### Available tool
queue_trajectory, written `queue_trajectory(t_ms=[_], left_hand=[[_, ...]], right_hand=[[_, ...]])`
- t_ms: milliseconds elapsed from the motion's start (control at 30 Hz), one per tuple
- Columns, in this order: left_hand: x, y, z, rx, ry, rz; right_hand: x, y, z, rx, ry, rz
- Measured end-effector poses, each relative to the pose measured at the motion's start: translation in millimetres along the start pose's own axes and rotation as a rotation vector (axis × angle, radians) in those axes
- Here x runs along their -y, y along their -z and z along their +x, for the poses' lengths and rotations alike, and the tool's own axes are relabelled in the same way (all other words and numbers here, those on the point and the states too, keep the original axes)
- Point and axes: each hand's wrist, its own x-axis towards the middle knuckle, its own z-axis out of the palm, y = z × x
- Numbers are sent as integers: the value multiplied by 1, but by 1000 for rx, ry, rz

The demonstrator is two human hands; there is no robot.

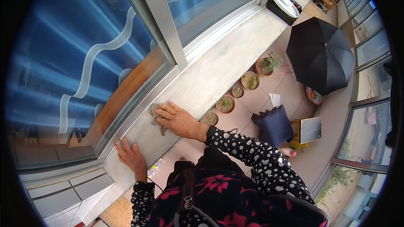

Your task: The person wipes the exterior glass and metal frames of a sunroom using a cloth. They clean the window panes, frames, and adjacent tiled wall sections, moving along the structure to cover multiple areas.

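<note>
A long pale stone windowsill (217, 63) runs beneath a sliding window with an aluminium frame (161, 15). My right hand (180, 121) presses a crumpled grey-brown cloth (157, 116) flat against the sill; the palm and fingers cover part of it. Lower left, my left hand (131, 157) rests on the sill with fingers spread and holds nothing. Its fingertips lie close to the bottom rail of the window frame. Behind the glass hangs a blue curtain (104, 28) with a pale wavy trim.
Several potted plants (225, 104) line the tiled floor along the sill. An open black umbrella (320, 55) stands beyond them. A dark blue cloth (274, 124) lies by a small stool (310, 130). A white lid (285, 4) tops a black container at the sill's far end.
</note>
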Motion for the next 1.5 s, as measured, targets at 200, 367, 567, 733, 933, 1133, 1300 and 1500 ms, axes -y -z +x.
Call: queue_trajectory(t_ms=[200, 367, 567, 733, 933, 1133, 1300, 1500], left_hand=[[-6, 3, 2, 15, 25, 7], [-3, 3, 1, 3, 10, 24], [-1, 3, 1, -3, -3, 30], [-2, 4, 1, -15, -24, 35], [-3, 2, 0, -16, -27, 68], [1, 1, 3, -16, -22, 53], [1, -1, 2, 2, 16, 40], [-2, 1, 0, -39, -28, 46]], right_hand=[[-162, 76, -42, -123, -248, -173], [-298, 147, -78, -179, -591, -331], [-358, 159, -92, -454, -733, -368], [-285, 126, -87, -515, -675, -290], [-123, 61, -69, -426, -572, -142], [-9, 19, -55, -250, -219, 150], [-66, 52, -84, -216, -155, 63], [-236, 133, -129, -437, -501, -256]])
